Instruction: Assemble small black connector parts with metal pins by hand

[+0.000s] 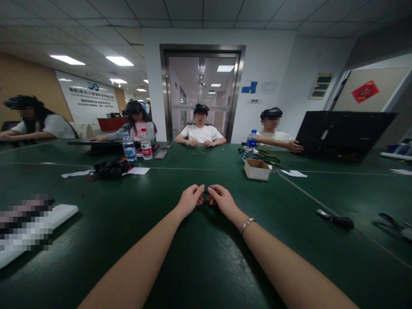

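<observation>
Both arms reach out over the green table (180,266), and the hands meet near its middle. My left hand (190,201) is closed, pinching one end of a small dark object (206,190) between thumb and fingers. At its other end, my right hand (222,199) pinches the same piece; a silver bracelet (247,225) circles that wrist. The object is too small and too covered by fingertips to tell its kind. Beyond the right hand stands an open cardboard box (256,171), apart from it.
Water bottles (129,148) and a dark bundle of cables (111,168) lie to the left. Another bottle (250,145) stands behind the box. A black-handled tool (343,222) lies at right. Several people sit around the table; one holds a large black panel (344,134).
</observation>
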Demonstrator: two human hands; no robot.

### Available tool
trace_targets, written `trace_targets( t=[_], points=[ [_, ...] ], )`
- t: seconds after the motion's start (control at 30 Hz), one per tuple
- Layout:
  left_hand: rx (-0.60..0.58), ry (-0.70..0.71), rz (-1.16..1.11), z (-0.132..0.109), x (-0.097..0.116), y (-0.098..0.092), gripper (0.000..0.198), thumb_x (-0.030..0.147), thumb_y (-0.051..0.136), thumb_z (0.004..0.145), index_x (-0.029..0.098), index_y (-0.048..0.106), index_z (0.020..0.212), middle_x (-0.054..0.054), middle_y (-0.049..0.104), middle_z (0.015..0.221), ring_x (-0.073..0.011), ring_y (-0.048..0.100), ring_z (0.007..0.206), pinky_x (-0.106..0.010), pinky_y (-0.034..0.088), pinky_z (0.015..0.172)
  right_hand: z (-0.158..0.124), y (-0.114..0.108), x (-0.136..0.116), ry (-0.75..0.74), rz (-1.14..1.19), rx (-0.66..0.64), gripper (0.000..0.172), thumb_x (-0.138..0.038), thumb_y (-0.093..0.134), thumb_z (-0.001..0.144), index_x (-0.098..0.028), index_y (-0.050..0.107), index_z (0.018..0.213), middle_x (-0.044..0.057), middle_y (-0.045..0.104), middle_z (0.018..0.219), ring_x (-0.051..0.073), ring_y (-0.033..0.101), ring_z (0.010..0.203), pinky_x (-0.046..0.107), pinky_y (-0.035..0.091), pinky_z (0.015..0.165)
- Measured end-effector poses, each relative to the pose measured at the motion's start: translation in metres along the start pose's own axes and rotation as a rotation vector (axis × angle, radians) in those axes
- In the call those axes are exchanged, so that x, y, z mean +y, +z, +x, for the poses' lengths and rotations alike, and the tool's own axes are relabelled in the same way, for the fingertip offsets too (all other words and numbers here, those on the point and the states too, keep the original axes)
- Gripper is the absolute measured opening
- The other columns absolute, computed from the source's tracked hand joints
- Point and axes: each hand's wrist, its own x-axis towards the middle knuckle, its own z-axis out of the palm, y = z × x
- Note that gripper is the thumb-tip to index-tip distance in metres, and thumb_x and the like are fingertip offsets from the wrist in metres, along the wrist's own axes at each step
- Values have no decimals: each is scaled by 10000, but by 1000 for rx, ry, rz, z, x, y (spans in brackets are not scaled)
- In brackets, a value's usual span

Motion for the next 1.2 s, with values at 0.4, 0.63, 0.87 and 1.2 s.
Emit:
trace_targets(
  t=[0.4,0.63,0.87,1.2],
  points=[
    [6,16,-68,-2,2,1,326,498,574,750,174,538,762,6,584,656,-114,577,580,-227,451,539,1,-1,0,-7,27,24,353,-468,620,739,-161,578,910,-19,590,617,97,541,494,224,434,483],
    [48,-40,48,2,1,2,521,621,418,795,162,508,566,-36,596,611,-138,584,573,-255,473,565,0,-2,-1,6,10,4,389,-480,630,727,-161,576,943,-11,602,648,101,545,513,236,435,498],
    [59,-78,65,1,5,2,569,663,383,791,165,513,548,-60,629,611,-155,605,569,-268,480,570,0,-2,1,-2,-8,0,391,-475,605,744,-157,577,970,-9,598,664,98,542,522,239,435,508],
    [90,-114,-11,6,-3,5,528,607,366,845,152,546,648,-35,596,592,-134,585,524,-256,473,540,0,-2,3,-34,-20,-60,354,-433,614,738,-184,531,976,-32,568,685,96,527,520,251,432,521]
  ],
)
